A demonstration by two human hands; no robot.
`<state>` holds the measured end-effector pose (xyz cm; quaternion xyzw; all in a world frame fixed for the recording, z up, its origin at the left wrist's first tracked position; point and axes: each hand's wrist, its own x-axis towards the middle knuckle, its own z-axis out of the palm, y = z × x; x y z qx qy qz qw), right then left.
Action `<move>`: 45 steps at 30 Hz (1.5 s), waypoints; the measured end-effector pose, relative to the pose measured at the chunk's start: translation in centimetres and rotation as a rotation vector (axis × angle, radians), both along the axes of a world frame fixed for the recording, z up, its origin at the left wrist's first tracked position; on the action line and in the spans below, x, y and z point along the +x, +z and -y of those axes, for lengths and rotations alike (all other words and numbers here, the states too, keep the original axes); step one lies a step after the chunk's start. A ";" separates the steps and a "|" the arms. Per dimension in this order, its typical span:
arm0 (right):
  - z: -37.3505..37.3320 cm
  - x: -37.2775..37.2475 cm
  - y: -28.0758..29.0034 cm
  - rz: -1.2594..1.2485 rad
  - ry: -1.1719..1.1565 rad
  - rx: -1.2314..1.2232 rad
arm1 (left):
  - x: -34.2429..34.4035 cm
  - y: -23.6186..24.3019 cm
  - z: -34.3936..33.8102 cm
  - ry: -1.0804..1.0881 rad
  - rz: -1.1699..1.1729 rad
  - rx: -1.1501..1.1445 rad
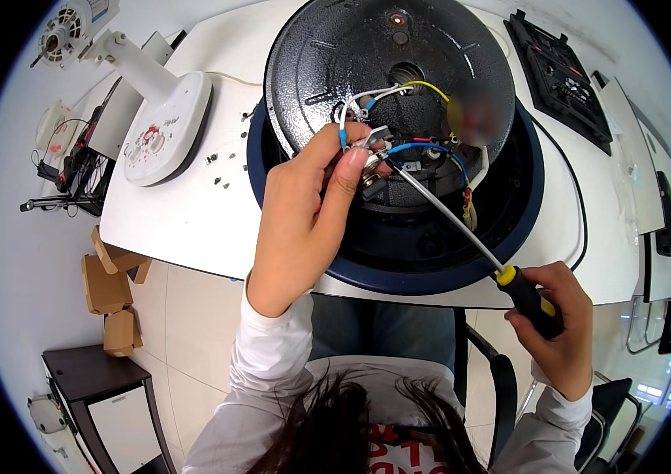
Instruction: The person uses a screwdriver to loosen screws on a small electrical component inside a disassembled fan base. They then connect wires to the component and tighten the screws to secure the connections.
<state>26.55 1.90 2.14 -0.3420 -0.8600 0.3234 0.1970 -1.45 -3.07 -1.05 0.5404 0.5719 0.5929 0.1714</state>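
Observation:
My left hand (296,213) is closed, thumb and fingers pinching a small silvery metal part (376,139) with wires at it. In my right hand (563,328) is a screwdriver (450,209) with a black and yellow handle, fingers wrapped round it. Its shaft slants up and left, the tip close beside the pinched part; whether they touch I cannot tell. Behind lies a glossy black round metal body (312,67), with white, blue, yellow and red wires. It sits tilted inside a dark blue round housing (422,283). A blurred patch hides part of its right side.
Small loose screws (211,159) lie on the white table (161,225), left of the housing. A white stand (134,162) is at the left, an open black tool case (560,79) at the far right. A black cable (585,213) curves along the right. Cardboard boxes (106,286) stand below left.

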 end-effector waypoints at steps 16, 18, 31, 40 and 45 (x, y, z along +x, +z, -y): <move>0.0 0.3 0.4 -0.058 -0.036 0.038 | -0.2 -0.3 0.1 -0.011 0.020 0.020; -0.2 0.2 -0.1 -0.112 -0.065 0.073 | 0.0 -0.2 0.0 -0.013 0.031 0.030; -0.8 0.3 -0.2 -0.137 -0.015 0.109 | -0.3 -0.2 0.2 -0.009 0.018 0.019; -0.3 -0.1 1.4 -0.031 0.056 -0.103 | -0.5 -0.3 0.1 -0.010 0.032 0.014; -0.1 0.2 1.1 -0.064 0.040 -0.293 | -0.3 -0.1 0.1 -0.011 0.021 0.017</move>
